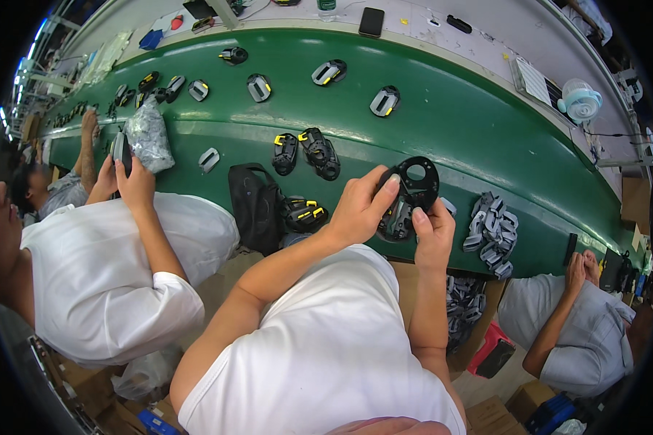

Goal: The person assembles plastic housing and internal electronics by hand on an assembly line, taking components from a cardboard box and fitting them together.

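Observation:
Over the near edge of the green bench, both my hands grip a black plastic assembly [396,222] with a flat black oval plate [429,190] at its top. The plate has a large round hole and small holes along its rim. My left hand [361,206] is closed on the left side, thumb on top. Closed on the right side is my right hand [435,229], its thumb against the lower part. Whether plate and assembly are joined I cannot tell. Two black housings with yellow tabs, a smaller one [285,154] and a larger one [319,154], lie beyond my left hand.
Grey clip-like parts [490,233] are heaped right of my hands, with more in a box [463,308] below. Grey-and-black units [259,88] stand along the green bench [442,94]. A black bag [254,206] lies to the left. Co-workers sit on both sides; one holds a similar unit [121,151].

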Demonstrator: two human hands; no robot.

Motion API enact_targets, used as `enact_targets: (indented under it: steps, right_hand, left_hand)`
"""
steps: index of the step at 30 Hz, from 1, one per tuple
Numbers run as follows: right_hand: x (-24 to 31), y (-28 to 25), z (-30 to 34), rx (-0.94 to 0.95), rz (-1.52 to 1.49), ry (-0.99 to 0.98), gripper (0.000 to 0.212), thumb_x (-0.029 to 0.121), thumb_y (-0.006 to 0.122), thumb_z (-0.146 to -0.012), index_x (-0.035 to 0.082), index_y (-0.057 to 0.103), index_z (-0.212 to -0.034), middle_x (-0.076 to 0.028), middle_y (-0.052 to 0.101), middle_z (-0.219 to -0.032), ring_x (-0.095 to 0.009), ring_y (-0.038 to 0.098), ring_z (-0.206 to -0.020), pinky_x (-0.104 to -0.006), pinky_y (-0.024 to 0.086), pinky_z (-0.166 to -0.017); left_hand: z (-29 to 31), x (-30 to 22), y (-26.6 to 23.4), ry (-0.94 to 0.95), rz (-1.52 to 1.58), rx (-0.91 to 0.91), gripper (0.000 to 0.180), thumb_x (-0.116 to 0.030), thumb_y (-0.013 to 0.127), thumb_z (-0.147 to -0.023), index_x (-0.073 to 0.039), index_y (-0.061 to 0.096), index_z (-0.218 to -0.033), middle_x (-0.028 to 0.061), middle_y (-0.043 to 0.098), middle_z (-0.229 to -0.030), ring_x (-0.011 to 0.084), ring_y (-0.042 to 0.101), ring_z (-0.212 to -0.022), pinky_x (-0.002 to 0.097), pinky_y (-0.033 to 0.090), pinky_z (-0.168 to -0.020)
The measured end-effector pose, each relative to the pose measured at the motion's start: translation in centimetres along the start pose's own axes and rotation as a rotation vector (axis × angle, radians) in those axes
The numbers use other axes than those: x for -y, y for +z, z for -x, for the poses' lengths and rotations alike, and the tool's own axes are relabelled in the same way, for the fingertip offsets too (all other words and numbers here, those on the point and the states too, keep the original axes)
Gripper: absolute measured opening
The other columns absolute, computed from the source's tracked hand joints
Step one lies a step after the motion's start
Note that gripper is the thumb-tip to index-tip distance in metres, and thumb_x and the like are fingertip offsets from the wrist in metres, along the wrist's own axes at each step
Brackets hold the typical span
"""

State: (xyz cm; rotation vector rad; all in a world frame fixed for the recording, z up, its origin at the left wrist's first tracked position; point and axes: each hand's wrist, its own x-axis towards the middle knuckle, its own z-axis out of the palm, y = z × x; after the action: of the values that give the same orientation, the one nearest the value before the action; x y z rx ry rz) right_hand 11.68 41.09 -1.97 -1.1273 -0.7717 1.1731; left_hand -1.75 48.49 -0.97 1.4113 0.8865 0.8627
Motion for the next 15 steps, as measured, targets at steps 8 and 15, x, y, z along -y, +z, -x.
enact_targets:
  steps: [8,15]
  right_hand:
    - [-2.4,0.6,0.0,-0.135,-0.152,-0.048,0.033,0.013,0.060,-0.079,-0.006,0.055,-0.105,-0.003,0.056,-0.089,-0.005,0.048,-0.073,-0.0182,0.039,-0.064]
    - [-2.4,-0.1,0.8,-0.198,0.193,-0.114,0.028,0.012,0.062,-0.078,-0.007,0.055,-0.097,-0.007,0.061,-0.086,-0.010,0.057,-0.074,-0.0214,0.046,-0.068]
  left_hand:
    - [0.3,1.3,0.8,0.102,0.128,-0.066,0.032,-0.027,0.050,-0.090,0.002,0.051,-0.076,0.0029,0.044,-0.051,0.0074,0.037,-0.048,0.0253,0.030,-0.044]
    - [-0.3,3.2,1.3,-0.060,0.265,0.010,0.037,-0.034,0.043,-0.093,-0.001,0.051,-0.079,0.0004,0.047,-0.062,0.0053,0.041,-0.056,0.0221,0.034,-0.048]
